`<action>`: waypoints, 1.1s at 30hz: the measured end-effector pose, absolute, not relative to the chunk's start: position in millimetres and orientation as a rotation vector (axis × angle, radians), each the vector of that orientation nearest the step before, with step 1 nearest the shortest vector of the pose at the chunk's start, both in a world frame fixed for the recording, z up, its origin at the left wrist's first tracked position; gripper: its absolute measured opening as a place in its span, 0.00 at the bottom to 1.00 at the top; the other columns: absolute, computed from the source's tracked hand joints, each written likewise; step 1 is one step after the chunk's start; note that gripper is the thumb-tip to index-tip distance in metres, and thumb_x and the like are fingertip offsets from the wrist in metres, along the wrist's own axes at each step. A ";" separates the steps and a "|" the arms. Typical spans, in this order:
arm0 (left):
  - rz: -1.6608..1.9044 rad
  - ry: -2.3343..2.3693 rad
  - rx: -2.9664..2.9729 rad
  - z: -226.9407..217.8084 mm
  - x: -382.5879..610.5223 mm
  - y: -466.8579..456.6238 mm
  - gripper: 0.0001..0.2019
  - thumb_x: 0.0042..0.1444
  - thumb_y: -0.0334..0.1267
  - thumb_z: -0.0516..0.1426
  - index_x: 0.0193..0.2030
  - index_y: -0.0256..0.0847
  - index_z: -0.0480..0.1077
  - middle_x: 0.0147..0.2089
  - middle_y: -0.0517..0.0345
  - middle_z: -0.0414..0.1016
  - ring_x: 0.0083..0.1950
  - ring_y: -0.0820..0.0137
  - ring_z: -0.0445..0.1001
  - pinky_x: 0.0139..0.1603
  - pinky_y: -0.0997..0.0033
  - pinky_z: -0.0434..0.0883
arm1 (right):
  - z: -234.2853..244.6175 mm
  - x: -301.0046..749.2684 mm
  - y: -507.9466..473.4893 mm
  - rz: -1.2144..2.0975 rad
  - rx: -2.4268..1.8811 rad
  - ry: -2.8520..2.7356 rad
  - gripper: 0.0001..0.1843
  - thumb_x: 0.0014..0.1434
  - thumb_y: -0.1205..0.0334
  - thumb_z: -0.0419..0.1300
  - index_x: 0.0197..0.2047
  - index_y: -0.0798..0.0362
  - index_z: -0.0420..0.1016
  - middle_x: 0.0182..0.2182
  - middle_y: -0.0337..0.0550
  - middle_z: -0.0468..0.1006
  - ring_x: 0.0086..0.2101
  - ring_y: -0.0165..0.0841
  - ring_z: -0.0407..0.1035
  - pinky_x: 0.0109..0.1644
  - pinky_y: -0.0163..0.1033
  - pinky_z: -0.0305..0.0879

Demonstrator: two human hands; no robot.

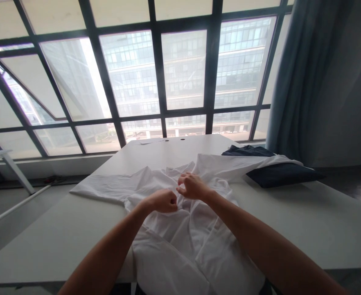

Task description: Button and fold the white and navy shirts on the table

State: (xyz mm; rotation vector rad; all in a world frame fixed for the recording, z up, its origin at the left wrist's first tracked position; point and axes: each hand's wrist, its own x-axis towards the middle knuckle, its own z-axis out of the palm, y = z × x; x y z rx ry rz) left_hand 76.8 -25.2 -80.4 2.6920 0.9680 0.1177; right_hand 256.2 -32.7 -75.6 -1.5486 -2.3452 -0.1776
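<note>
A tall window with dark mullions (156,69) fills the far side of the room, with office blocks beyond the glass, and a blue-grey curtain (294,82) hangs at its right. A white table (180,151) runs toward it, with two small dark holes (171,139) near its far edge. A crumpled white shirt (180,229) lies across the middle of the table, its body drooping over the near edge, one sleeve spread toward the left edge and the other reaching right over a dark navy cloth (281,174) near the right edge. Above the shirt's center, the left hand (160,201) is curled into a loose fist and the right hand (192,186) has its fingers bent inward, just beside it; whether either one grips the fabric cannot be told.
</note>
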 end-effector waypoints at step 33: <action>1.004 1.014 1.842 -120.6 94.8 10.6 0.14 0.54 0.49 0.57 0.33 0.38 0.69 0.18 0.66 0.65 0.20 0.74 0.65 0.22 0.77 0.61 | -99.4 258.8 -4.2 0.692 -1.306 -1.753 0.07 0.52 0.62 0.56 0.25 0.55 0.70 0.20 0.38 0.74 0.23 0.28 0.65 0.27 0.30 0.58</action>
